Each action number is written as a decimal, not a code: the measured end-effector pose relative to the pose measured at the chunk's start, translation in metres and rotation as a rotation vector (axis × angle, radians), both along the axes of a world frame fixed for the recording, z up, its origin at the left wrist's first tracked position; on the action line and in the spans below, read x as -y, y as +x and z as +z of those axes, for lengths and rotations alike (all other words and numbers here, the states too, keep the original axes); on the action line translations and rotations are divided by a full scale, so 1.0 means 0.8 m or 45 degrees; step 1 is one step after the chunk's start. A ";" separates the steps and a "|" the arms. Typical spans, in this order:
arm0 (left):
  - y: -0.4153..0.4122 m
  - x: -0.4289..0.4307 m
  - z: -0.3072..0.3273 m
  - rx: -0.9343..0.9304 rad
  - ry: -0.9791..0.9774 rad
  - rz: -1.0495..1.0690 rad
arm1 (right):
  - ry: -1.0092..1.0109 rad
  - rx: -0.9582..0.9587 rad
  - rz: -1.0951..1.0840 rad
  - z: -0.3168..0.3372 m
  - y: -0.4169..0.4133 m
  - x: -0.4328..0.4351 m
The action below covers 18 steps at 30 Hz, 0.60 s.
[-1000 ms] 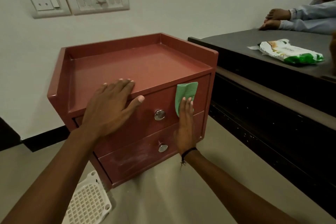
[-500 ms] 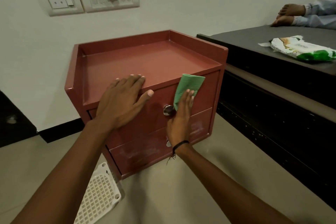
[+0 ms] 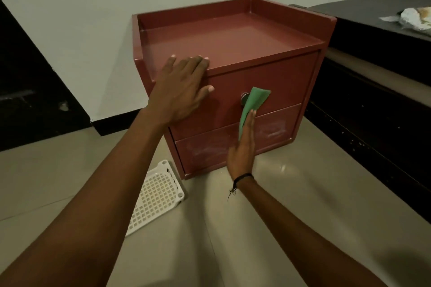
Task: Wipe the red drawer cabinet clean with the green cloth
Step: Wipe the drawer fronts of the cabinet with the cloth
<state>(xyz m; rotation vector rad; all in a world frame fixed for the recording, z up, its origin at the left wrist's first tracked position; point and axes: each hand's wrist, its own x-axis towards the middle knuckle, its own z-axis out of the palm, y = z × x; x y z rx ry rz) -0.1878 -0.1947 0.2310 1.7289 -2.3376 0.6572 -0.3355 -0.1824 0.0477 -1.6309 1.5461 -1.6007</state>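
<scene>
The red drawer cabinet (image 3: 233, 39) stands on the floor against the white wall, with two drawers facing me. My left hand (image 3: 179, 91) lies flat over its top front edge at the left, fingers spread, thumb on the upper drawer. My right hand (image 3: 242, 147) presses the green cloth (image 3: 253, 105) flat against the drawer fronts, palm over the lower drawer. The cloth partly covers the upper drawer's metal knob (image 3: 244, 99). Whitish smears show on the lower drawer front (image 3: 272, 128). The lower knob is hidden behind my hand.
A white plastic grid basket (image 3: 154, 196) lies on the floor by the cabinet's lower left corner. A dark low platform (image 3: 373, 58) runs along the right, with a packet (image 3: 415, 20) on top. A dark panel (image 3: 28, 81) stands at the left. Tiled floor lies in front.
My right hand and the green cloth have slid down from the top right of the upper drawer to beside its knob and over the lower drawer. My left hand stays put; the camera has tilted down.
</scene>
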 end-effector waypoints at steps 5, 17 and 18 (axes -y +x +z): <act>0.032 -0.020 -0.008 0.007 -0.054 0.025 | 0.168 -0.031 0.106 -0.057 0.042 -0.028; 0.029 -0.021 -0.028 -0.114 -0.157 -0.006 | 0.086 -0.461 0.359 -0.128 0.164 -0.085; 0.029 -0.020 -0.029 -0.115 -0.163 -0.014 | 0.093 -0.533 0.376 -0.132 0.162 -0.081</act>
